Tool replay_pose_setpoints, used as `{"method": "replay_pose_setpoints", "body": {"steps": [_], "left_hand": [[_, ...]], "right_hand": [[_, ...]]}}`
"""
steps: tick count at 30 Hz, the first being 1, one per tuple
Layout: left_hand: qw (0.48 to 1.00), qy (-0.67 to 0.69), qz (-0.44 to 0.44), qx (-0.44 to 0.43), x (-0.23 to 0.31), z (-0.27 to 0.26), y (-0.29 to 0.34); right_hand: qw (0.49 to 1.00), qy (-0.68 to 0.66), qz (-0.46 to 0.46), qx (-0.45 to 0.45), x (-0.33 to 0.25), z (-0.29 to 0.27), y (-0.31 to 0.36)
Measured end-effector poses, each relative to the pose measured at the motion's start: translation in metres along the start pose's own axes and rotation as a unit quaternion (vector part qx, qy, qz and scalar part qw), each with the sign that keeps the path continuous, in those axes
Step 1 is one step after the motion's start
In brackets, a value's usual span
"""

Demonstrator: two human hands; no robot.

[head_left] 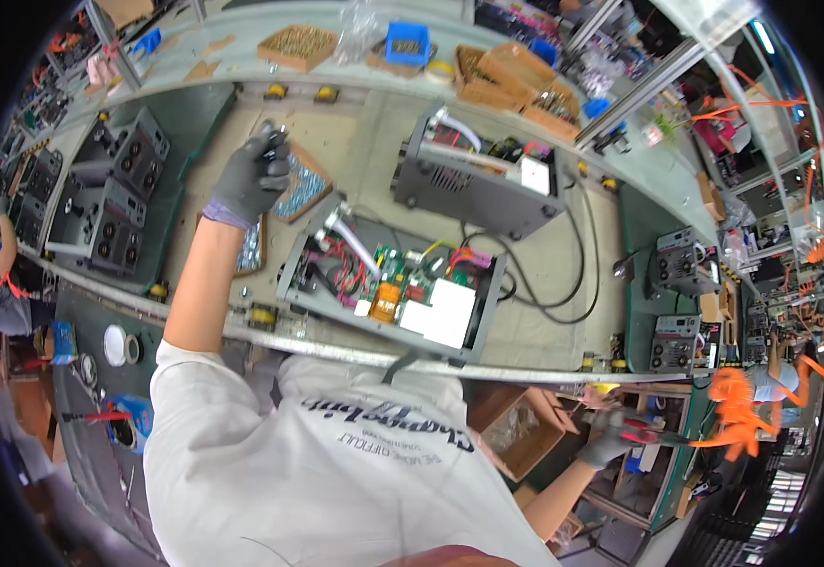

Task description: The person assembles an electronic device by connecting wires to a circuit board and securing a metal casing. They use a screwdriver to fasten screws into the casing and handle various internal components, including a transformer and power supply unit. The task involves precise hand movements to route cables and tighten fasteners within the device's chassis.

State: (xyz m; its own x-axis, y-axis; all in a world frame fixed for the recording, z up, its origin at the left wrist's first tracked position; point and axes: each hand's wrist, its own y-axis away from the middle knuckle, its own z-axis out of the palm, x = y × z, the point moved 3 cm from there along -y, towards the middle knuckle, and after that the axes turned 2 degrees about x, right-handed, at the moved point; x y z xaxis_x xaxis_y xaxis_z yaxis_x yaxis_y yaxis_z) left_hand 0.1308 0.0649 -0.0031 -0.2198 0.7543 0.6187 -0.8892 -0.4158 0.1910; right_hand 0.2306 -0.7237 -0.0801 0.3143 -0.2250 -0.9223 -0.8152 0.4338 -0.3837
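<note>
My left hand point(249, 180), in a grey glove, is raised beside a cardboard tray of small metal parts point(306, 184). Its fingers are curled closed, with something small and shiny at the tips that I cannot make out. Low on the right, beyond the bench edge, my gloved right hand point(607, 438) is wrapped round a red-and-black air tool point(641, 433) with an orange coiled hose point(735, 416) behind it. In front of me lies an open metal unit point(383, 321), showing a green circuit board, coloured wires, a copper-coloured coil and white sheets.
A second open grey unit point(478, 194) stands farther back, with a black cable point(577, 274) looping beside it. Finished-looking boxes point(133, 156) sit at left. Cardboard trays point(516, 76) and a blue bin point(408, 43) line the back shelf. Below the bench edge is an open carton point(525, 463).
</note>
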Motion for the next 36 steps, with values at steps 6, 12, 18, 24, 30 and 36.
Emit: {"method": "replay_pose_setpoints", "body": {"steps": [6, 12, 18, 24, 30, 36], "left_hand": [[0.988, -0.062, -0.085, -0.115, -0.082, 0.116, 0.091], [0.968, -0.13, -0.175, -0.123, -0.129, 0.134, 0.114], [0.981, -0.158, -0.101, -0.05, -0.131, 0.121, 0.123], [0.971, -0.2, -0.125, -0.037, -0.132, 0.11, 0.115], [0.973, -0.171, -0.151, -0.026, -0.127, 0.109, 0.113], [0.986, -0.098, -0.131, -0.017, -0.116, 0.105, 0.106]], "right_hand": [[0.94, -0.328, -0.026, -0.083, -0.215, 0.158, 0.023], [0.692, -0.639, 0.034, -0.334, -0.286, 0.279, 0.048], [0.635, -0.646, 0.052, -0.42, -0.3, 0.343, 0.068], [0.686, -0.608, 0.082, -0.392, -0.288, 0.357, 0.073], [0.71, -0.57, 0.093, -0.403, -0.292, 0.334, 0.041], [0.939, -0.189, 0.07, -0.279, -0.274, 0.289, 0.019]]}}
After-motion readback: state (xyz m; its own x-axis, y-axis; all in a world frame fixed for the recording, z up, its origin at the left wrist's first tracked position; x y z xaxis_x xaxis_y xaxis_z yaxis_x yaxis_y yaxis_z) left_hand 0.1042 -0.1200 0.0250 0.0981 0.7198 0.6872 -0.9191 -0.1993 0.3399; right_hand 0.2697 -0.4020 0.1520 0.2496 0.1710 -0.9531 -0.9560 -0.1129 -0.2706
